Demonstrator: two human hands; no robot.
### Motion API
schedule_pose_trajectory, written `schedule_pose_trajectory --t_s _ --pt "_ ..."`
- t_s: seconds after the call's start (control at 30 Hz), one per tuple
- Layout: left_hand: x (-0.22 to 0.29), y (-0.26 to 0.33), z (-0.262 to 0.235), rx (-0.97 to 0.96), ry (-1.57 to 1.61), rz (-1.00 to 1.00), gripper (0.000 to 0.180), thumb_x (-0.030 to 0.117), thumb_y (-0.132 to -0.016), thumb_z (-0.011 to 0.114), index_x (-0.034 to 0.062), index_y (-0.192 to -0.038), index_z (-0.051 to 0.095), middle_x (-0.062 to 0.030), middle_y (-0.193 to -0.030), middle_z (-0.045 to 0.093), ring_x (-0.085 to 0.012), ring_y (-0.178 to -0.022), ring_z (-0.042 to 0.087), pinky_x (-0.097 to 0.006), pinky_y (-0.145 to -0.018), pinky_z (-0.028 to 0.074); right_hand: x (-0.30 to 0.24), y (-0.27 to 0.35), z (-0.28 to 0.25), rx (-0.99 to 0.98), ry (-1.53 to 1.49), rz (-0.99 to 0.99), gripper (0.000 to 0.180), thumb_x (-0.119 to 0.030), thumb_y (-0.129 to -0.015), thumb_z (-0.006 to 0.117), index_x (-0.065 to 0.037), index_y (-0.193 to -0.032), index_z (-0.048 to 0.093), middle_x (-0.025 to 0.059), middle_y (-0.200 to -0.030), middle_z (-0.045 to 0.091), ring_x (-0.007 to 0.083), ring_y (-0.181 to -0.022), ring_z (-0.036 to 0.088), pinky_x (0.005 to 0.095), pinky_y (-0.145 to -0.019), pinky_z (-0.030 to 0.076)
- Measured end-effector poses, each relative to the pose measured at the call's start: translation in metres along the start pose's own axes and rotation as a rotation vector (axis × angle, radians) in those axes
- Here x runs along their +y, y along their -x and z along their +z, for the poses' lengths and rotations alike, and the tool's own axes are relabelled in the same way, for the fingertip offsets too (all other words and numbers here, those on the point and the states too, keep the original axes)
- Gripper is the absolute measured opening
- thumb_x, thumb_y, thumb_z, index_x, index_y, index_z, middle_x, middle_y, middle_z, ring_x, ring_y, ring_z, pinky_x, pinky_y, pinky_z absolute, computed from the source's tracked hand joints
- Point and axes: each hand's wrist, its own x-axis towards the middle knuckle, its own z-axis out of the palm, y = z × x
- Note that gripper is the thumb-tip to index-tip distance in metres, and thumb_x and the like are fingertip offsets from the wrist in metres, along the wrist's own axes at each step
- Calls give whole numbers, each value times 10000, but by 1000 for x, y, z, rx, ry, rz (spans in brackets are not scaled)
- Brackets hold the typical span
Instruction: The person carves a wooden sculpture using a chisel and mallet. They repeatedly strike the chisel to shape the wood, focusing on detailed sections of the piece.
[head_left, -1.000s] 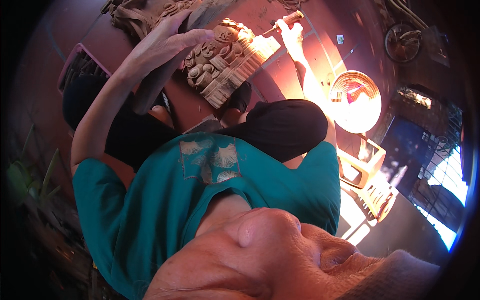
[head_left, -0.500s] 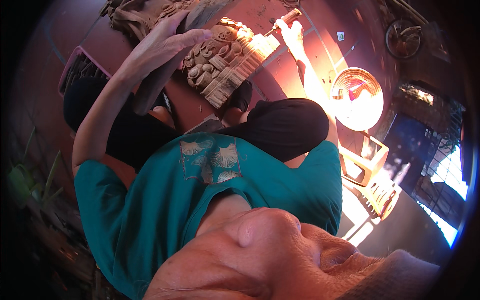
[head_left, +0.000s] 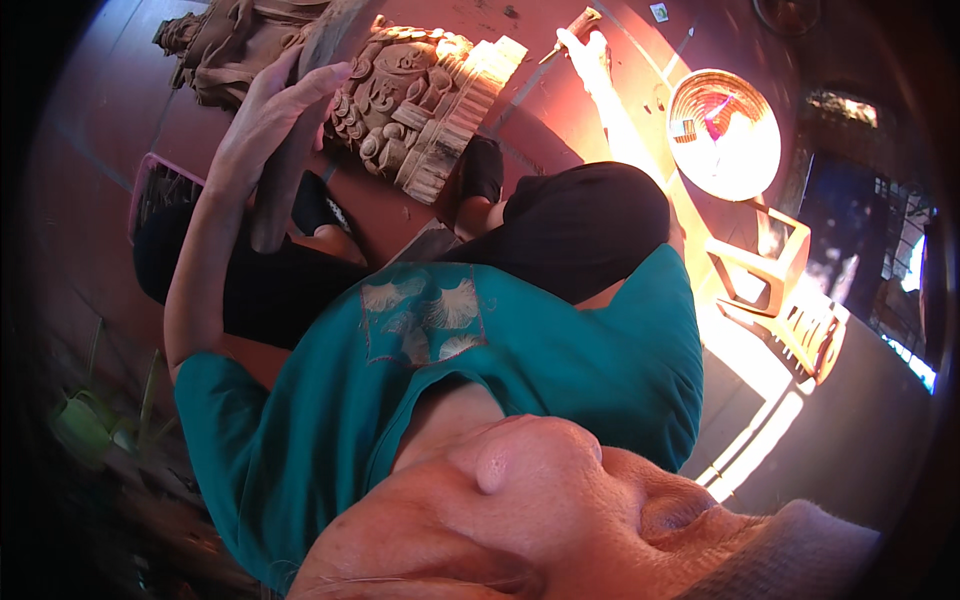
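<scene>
My left hand point(head_left: 272, 118) is wrapped around a long, thick, dark wooden bar point(head_left: 277, 190), its thumb stretched along the far side. The bar slants from above my left knee up toward the far edge of the view. In my right hand point(head_left: 592, 58) is a chisel point(head_left: 580, 24) with a wooden handle, its dark blade pointing down and left. Between both hands lies a carved wooden block point(head_left: 400, 105) with curled relief and a stepped, ridged edge, its right end in bright sun. The chisel tip is just right of that end, apparently apart from it.
Another brown carved piece point(head_left: 225, 50) lies at the far left. A pink-rimmed basket of dark tools point(head_left: 160, 195) is beside my left knee. On my right are a round woven hat or basket point(head_left: 725, 135) and a wooden chair point(head_left: 765, 265). Red tiles point(head_left: 90, 110) cover the floor.
The whole view has shifted. My right hand has drawn the chisel off the block's right end, out to the right. The wooden bar stays in my left hand.
</scene>
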Motion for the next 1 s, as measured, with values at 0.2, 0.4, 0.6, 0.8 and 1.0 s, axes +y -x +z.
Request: schedule_pose_trajectory --t_s 0.2,0.4,0.6,0.8,1.0 --pt "2 -4 4 -36 167 -94 542 435 -954 667 56 -1331 576 14 -707 539 -58 -471 526 -195 -426 396 66 48 -10 82 -391 161 431 -356 -823 828 7 -938 626 125 -862 713 192 -744 687 344 -691 557" --pt "-2 -12 12 -76 153 -159 520 420 -956 656 34 -1298 590 -3 -677 542 -65 -449 512 -203 -410 380 100 179 41 253 -317 503 393 -322 -885 732 -8 -1103 640 150 -1061 722 232 -943 717 385 -788 584" --pt "1 -19 33 -97 99 -213 485 416 -962 653 34 -1256 599 1 -673 554 -67 -447 511 -203 -409 382 92 219 92 72 -163 512 381 -318 -894 705 -9 -1110 647 154 -1071 723 250 -973 714 399 -815 576" --pt "1 -24 44 -170 46 -241 442 402 -973 650 47 -1231 598 12 -689 565 -63 -476 521 -207 -425 409 81 199 126 -37 -36 447 372 -315 -904 677 -10 -1117 655 159 -1081 723 269 -1003 712 412 -842 569" --pt "-1 -23 58 -170 -43 -234 494 426 -998 620 28 -1286 559 13 -674 538 -61 -470 501 -205 -410 399 86 184 122 -115 46 414 367 -311 -913 649 -11 -1124 662 163 -1091 724 287 -1033 709 426 -869 561"
